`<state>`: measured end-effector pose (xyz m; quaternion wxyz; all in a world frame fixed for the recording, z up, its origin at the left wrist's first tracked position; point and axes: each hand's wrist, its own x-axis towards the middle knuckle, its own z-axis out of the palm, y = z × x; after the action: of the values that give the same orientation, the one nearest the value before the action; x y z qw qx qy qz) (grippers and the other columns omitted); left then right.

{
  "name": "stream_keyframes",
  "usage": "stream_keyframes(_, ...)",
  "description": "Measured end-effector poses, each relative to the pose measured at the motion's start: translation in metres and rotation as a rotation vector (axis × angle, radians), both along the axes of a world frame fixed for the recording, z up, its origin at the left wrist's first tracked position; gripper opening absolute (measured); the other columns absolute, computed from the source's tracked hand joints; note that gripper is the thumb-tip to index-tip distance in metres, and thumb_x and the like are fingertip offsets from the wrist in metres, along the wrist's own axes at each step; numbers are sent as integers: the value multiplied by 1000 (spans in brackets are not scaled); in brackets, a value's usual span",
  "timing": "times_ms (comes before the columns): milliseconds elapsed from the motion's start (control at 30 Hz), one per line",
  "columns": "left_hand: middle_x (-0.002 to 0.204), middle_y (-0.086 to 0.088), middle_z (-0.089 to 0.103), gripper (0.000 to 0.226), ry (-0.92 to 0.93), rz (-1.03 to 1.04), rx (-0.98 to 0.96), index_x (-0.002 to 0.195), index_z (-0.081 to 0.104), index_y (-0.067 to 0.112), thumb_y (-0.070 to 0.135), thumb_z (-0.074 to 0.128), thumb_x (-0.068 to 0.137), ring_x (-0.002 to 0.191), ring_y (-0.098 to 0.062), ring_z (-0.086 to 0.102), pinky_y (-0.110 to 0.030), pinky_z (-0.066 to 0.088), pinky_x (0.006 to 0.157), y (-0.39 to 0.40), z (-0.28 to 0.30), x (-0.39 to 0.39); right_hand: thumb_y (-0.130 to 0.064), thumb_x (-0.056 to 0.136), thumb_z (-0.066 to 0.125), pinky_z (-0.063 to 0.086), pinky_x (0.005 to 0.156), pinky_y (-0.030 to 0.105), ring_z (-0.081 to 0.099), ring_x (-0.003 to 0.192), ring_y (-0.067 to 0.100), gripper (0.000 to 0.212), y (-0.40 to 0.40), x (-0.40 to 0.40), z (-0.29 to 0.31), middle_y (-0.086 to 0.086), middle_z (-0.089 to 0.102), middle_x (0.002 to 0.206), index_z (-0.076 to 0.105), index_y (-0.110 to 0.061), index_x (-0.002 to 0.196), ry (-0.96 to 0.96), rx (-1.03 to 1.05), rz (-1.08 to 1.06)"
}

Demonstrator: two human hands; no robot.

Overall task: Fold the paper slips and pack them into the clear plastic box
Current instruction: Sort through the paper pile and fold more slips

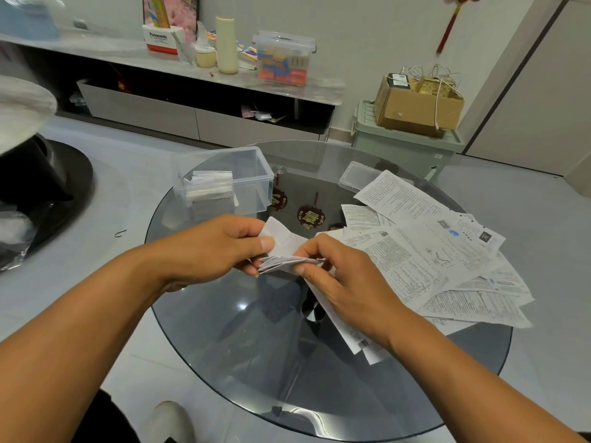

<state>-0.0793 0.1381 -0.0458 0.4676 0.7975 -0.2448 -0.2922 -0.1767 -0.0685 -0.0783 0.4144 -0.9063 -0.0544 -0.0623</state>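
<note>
Both hands hold one white paper slip [283, 243] above the round glass table [256, 330]. My left hand [220, 247] pinches its left end with thumb on top. My right hand [345, 279] grips its right end, where the paper is partly folded into layers. The clear plastic box [252, 174] stands open at the table's far left, with a stack of folded slips [209, 188] inside at its left end. A loose pile of printed paper slips [431, 251] covers the table's right side.
The box's clear lid [355, 177] lies at the far side of the table, partly under the papers. Red ornaments [308, 215] show through the glass. A green bin with a cardboard box [412, 107] stands behind the table, and a shelf with containers runs along the wall.
</note>
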Motion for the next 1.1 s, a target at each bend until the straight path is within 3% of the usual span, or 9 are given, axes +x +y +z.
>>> stream_keyframes(167, 82, -2, 67, 24, -327, 6, 105, 79, 73, 23, 24, 61, 100, 72, -14, 63, -19, 48, 67, 1, -2, 0, -28, 98, 67, 37, 99, 11, 45, 128, -7, 3, -2, 2, -3, -25, 49, 136, 65, -29, 99, -81, -20, -22)
stream_keyframes(367, 106, 21, 62, 28, -124, -274, 164, 110, 64, 47, 26, 72, 93, 102, -2, 62, -23, 50, 89, 6, -2, -4, -36, 100, 63, 47, 69, 19, 59, 85, 4, 5, 2, -1, 0, -14, 66, 90, 59, -33, 100, 53, -13, -97)
stream_keyframes(500, 103, 9, 52, 17, -280, -205, 246, 109, 55, 36, 48, 53, 98, 92, -5, 54, -28, 49, 88, -6, -10, -8, -25, 104, 57, 47, 86, 38, 56, 101, 16, 33, 8, 4, -2, -9, 64, 113, 47, -41, 130, -129, -346, -67)
stream_keyframes(633, 100, 13, 42, 22, -547, -225, 434, 109, 50, 30, 50, 44, 101, 98, -12, 44, -35, 44, 92, -16, -22, -13, -14, 91, 70, 39, 74, 38, 45, 89, 20, 44, 14, 9, -17, -6, 49, 102, 52, -30, 128, -188, -743, -30)
stream_keyframes(767, 101, 14, 55, 39, -441, -71, 228, 101, 59, 32, 67, 56, 84, 95, -5, 54, -27, 48, 81, -10, -5, -10, -13, 89, 70, 31, 66, 37, 37, 78, 20, 24, 15, 11, -23, -4, 43, 90, 50, -24, 97, -221, -724, -21)
stream_keyframes(833, 101, 17, 58, 41, -658, 122, 137, 108, 62, 35, 65, 58, 81, 95, -3, 54, -27, 46, 81, 0, 3, 7, -24, 102, 58, 30, 68, 36, 39, 79, 21, 10, 17, 13, -16, -3, 48, 91, 51, -23, 96, -214, -712, -19)
stream_keyframes(933, 116, 7, 64, 47, -1016, 307, 395, 130, 60, 30, 42, 74, 86, 110, -20, 53, -42, 44, 93, 17, 10, 40, -36, 107, 48, 39, 71, 36, 49, 83, 20, 15, 17, 12, -8, -5, 58, 94, 56, -25, 102, -113, -572, -47)
stream_keyframes(1033, 115, 1, 72, 43, -1030, 340, 566, 130, 63, 29, 29, 76, 89, 107, -30, 61, -44, 43, 92, 31, -5, 63, -44, 105, 47, 51, 70, 40, 58, 83, 16, 12, 12, 8, -1, -8, 65, 90, 51, -33, 104, -78, -274, -130)
stream_keyframes(1100, 107, 6, 75, 35, -1018, 352, 515, 127, 66, 30, 24, 71, 93, 103, -27, 64, -41, 45, 94, 33, -12, 67, -46, 105, 48, 54, 66, 36, 62, 76, 9, 11, 8, 6, 5, -10, 67, 88, 48, -35, 103, -53, -98, -192)
